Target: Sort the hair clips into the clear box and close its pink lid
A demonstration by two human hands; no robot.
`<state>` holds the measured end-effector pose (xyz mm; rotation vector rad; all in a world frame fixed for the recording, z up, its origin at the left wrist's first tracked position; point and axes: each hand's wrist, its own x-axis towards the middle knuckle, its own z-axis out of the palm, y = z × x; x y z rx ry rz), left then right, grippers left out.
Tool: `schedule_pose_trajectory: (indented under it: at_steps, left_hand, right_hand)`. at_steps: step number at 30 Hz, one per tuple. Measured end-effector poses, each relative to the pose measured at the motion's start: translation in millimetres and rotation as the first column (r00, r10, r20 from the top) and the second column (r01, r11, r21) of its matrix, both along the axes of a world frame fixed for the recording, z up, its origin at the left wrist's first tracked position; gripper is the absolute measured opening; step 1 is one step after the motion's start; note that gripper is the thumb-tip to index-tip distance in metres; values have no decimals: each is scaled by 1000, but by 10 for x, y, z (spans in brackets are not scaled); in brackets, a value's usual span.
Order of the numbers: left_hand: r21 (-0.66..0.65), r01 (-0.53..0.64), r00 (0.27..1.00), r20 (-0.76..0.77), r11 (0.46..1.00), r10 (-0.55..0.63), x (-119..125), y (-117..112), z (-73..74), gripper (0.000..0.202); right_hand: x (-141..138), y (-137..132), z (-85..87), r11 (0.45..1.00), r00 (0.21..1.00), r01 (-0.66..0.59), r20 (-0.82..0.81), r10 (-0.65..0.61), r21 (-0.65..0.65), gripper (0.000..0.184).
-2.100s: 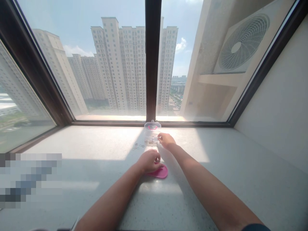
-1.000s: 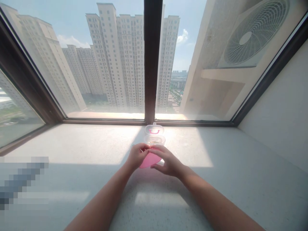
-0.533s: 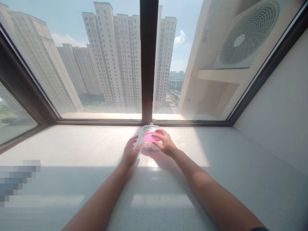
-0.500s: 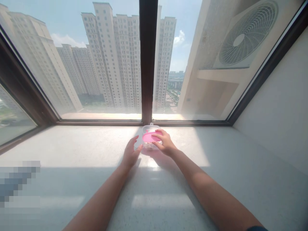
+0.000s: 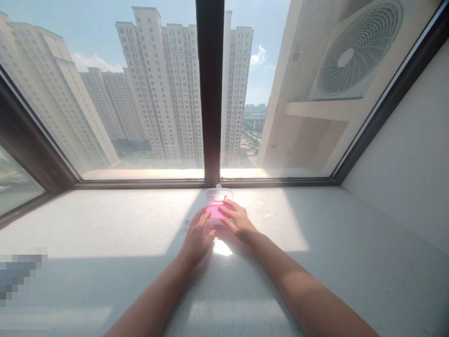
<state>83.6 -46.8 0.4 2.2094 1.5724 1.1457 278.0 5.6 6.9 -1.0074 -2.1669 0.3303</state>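
Observation:
A small clear plastic box stands on the sill by the window, its clear lid tipped back, with a pink curved handle showing at it. A pink oval tray-like piece lies on top of the box. My left hand curls round the left side, fingertips on the pink edge and thumb near the front. From the right, my right hand grips it, fingers over the pink piece. Whether the pink piece is seated in the box I cannot tell.
A small thing too faint to name lies on the pale sill, left of the box. Behind stands the dark window frame. A white wall rises on the right. A blurred patch covers something at the left edge.
My left hand has moved right and closed in on the box; before, it was apart from it. The box appears slightly lower in view, partly because the camera tilted. My right hand stays on the pink piece.

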Motion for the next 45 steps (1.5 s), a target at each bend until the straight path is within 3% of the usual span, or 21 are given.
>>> schedule_pose_trajectory:
  at_steps: [6, 12, 18, 24, 31, 39, 45]
  left_hand:
    - [76, 32, 999, -19, 997, -30, -50, -64, -49, 52]
    - [86, 39, 999, -22, 996, -37, -13, -157, -13, 48]
    - [70, 23, 996, 82, 997, -29, -3, -185, -5, 59]
    - [-11, 19, 981, 192, 1000, -16, -23, -129, -44, 59]
    - [-102, 28, 969, 249, 994, -2, 8, -51, 6, 52]
    - [-116, 19, 981, 193, 993, 3, -2, -94, 7, 51]
    - [-101, 15, 995, 103, 995, -5, 17, -129, 58, 55]
  right_hand:
    - [18, 1, -40, 998, 999, -34, -7, 34, -55, 44]
    - [65, -24, -82, 987, 991, -75, -123, 58, -139, 41]
    - [77, -119, -38, 982, 976, -89, -210, 54, -164, 39]
    - [79, -158, -13, 983, 961, -110, -268, 67, -150, 38]
    - [58, -190, 21, 984, 954, -111, -292, 67, -138, 37]
    - [33, -136, -62, 994, 975, -55, -221, 32, -99, 32]
    - [69, -132, -77, 991, 970, -86, -237, 60, -100, 31]
